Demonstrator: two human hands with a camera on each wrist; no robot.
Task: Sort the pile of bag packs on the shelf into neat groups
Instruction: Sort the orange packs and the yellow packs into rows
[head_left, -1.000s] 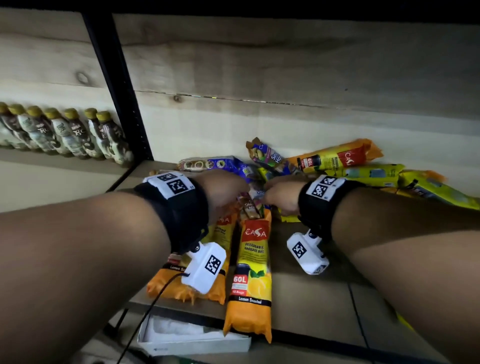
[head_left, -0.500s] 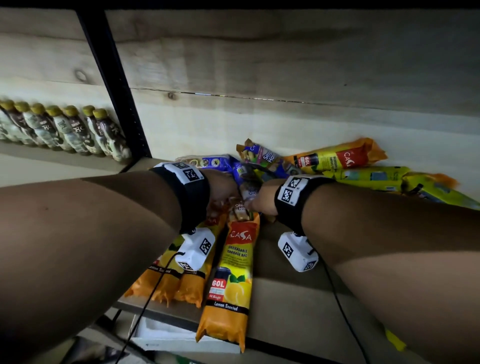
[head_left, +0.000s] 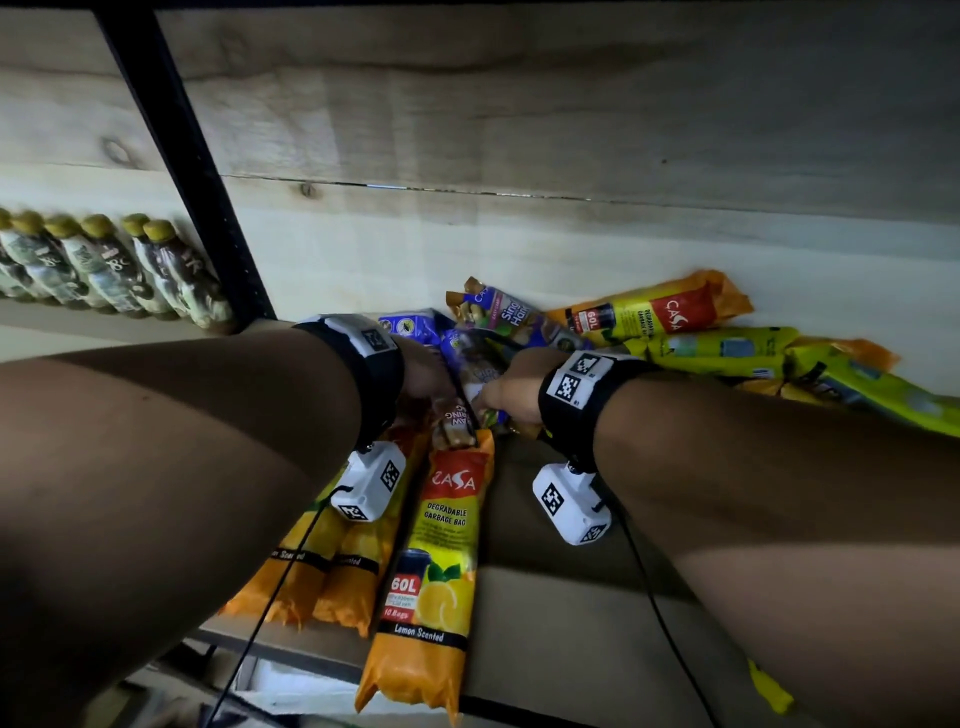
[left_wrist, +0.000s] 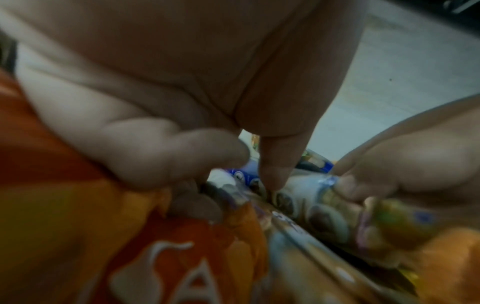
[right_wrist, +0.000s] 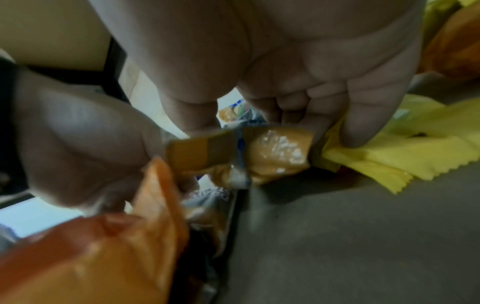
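Three orange packs (head_left: 441, 561) lie side by side at the shelf's front left. A brown-and-blue pack (head_left: 458, 422) lies over the top end of the right-hand one. My left hand (head_left: 431, 384) curls at that spot: in the left wrist view its thumb tip (left_wrist: 272, 179) presses the brown pack (left_wrist: 311, 207), and its fingers (left_wrist: 187, 158) bend at the orange pack's top edge (left_wrist: 182, 257). My right hand (head_left: 498, 400) pinches the brown pack's end (right_wrist: 270, 152) between thumb and fingers. The rest of the pile (head_left: 504, 312) lies behind both hands.
An orange pack (head_left: 654, 312) and yellow-green packs (head_left: 722, 353) lie at the back right against the wooden wall. Bottles (head_left: 130, 270) line the neighbouring shelf beyond a black upright (head_left: 208, 197). A yellow pack's edge (right_wrist: 389, 160) lies beside my right fingers. A white box (head_left: 291, 691) sits below the shelf.
Both arms have reached further in and a little left. The hands have stayed together on the brown pack over the orange pack's top.
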